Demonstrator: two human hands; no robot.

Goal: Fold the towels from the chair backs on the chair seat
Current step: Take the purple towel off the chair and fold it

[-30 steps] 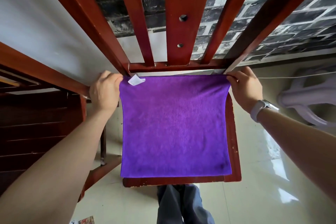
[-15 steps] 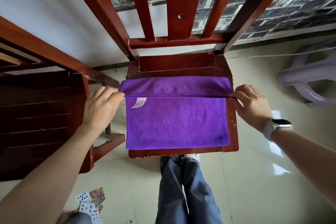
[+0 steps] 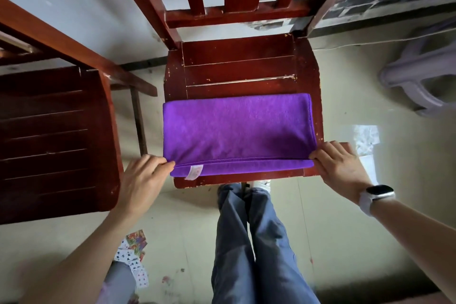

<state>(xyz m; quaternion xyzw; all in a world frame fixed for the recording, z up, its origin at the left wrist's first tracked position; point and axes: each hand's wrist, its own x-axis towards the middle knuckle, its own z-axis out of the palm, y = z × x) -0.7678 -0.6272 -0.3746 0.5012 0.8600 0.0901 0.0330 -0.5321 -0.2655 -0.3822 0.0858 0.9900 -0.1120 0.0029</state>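
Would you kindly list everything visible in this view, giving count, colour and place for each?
towel: one, purple, folded over on the front half of the middle chair seat
label: one, white, on the towel's lower layer near its front left corner
chair: one, red-brown wood, centre, slatted back at top
second chair: one, dark red-brown, left of the first
plastic stool: one, pale lilac, on the floor at right
playing cards: several, scattered on the floor at lower left
watch: one, white band, on the right wrist
legs: two, grey-blue trousers, below the seat
left hand: pinches the towel's front left corner
right hand: pinches the towel's front right corner
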